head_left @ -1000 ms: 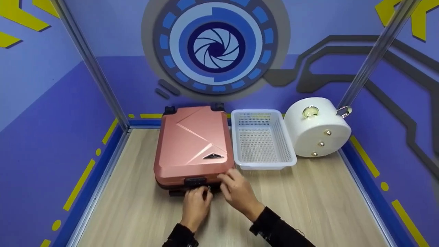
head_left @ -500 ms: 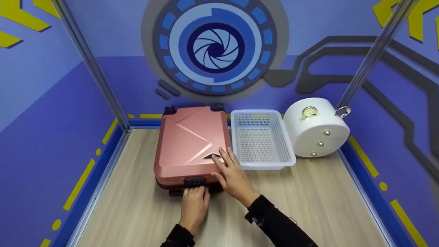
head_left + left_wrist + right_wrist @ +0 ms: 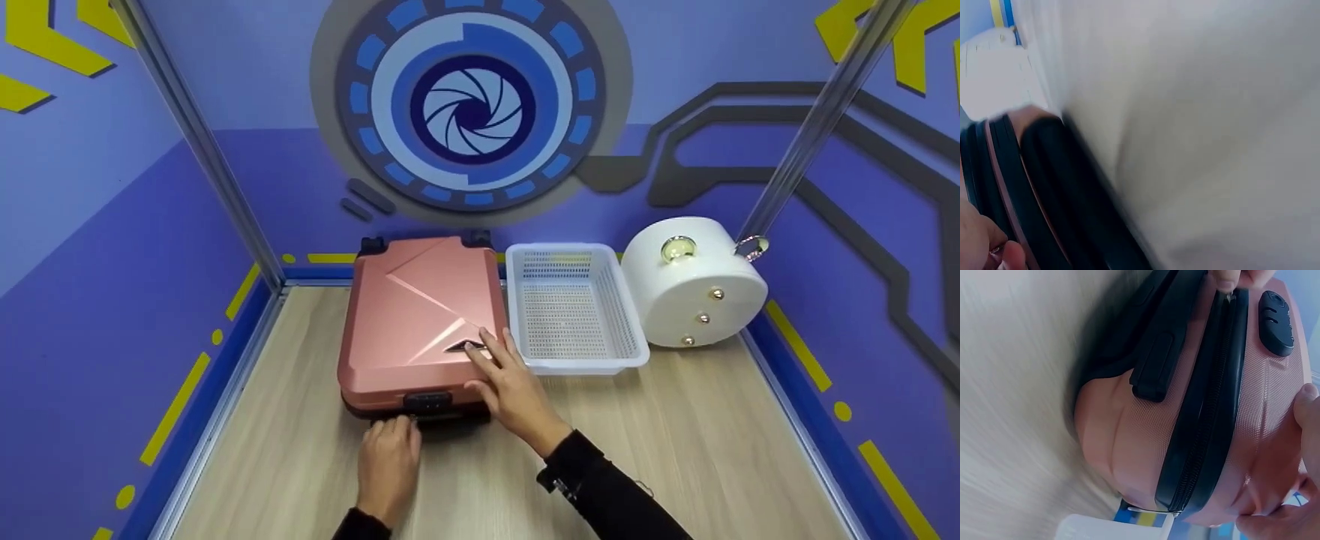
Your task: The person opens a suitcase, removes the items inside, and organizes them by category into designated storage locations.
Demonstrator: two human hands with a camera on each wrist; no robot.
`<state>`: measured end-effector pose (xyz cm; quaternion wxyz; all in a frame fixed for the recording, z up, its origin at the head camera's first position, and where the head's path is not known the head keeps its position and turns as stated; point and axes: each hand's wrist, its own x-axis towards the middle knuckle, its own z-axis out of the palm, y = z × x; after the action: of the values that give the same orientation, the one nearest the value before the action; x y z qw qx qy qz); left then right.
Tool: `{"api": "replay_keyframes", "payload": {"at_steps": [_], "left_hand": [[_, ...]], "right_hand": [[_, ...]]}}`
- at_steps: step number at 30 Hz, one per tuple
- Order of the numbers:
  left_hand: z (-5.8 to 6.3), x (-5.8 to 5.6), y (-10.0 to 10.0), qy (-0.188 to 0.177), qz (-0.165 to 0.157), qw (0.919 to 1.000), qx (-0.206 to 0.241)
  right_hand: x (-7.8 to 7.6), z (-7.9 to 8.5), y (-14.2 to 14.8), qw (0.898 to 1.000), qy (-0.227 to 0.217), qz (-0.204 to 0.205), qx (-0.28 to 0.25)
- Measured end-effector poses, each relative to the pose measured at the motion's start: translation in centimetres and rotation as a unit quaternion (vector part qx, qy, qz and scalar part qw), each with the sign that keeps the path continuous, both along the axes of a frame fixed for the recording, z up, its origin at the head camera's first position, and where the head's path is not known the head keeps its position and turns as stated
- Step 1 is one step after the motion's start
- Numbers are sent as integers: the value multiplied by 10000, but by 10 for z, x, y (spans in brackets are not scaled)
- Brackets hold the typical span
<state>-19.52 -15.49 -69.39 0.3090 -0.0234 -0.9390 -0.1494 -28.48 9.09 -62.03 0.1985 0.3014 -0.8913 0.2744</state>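
- Left hand (image 3: 390,466), at the suitcase's near edge: fingers curled, fingertips pinching the zip slider (image 3: 1229,296). Step in hand, as judged: working the zip. Best drawn parallel to the seam, at a steady pace, with the grip low on the slider so that it does not tip.
- Zip track (image 3: 1210,405), running from the left fingertips toward the corner on the right hand's side, between black piping. Cannot tell whether the teeth are meshed; if they bind, ease back rather than force.
- Rose-pink hard-shell suitcase (image 3: 420,300), lying flat, ahead of the left hand and under the right fingers.
- Combination lock (image 3: 427,401), just beyond the left fingertips: digits too small to read.
- Triangular badge (image 3: 457,346), at the right fingertips, partly covered: any lettering illegible, brand unknown.
- Right hand (image 3: 517,391): fingers extended and spread on the lid, grasping nothing. Light, even pressure here should steady the shell and bring the two halves level.
- Perforated white basket (image 3: 581,366), beyond the right hand: no label seen.
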Motion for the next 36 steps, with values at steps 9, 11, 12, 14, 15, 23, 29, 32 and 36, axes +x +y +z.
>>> {"api": "replay_keyframes", "payload": {"at_steps": [9,11,12,14,15,23,29,32,36], "left_hand": [[13,3,-44,-836,25,9953,478],[14,2,-45,-773,-61,9951,615],[15,1,-45,-733,-89,9951,657],[15,1,-46,-602,-172,9956,690],[15,1,-46,-543,-213,9959,689],[14,3,-67,-730,71,9945,755],[20,-2,-96,-744,237,9929,896],[21,-7,-109,-461,285,9936,992],[20,-18,-122,-508,454,9919,1073]], "right_hand": [[-1,15,-1,9997,-181,-156,109],[-3,18,-2,9991,-298,-231,202],[-3,18,-2,9988,-352,-248,236],[-4,18,-2,9980,-497,-274,277],[-4,18,-2,9976,-569,-273,267],[-4,13,2,9969,-753,-226,73],[-5,11,3,9966,-784,-263,32],[-5,10,1,9965,-799,-234,16],[-2,7,-2,9966,-801,-179,36]]}}
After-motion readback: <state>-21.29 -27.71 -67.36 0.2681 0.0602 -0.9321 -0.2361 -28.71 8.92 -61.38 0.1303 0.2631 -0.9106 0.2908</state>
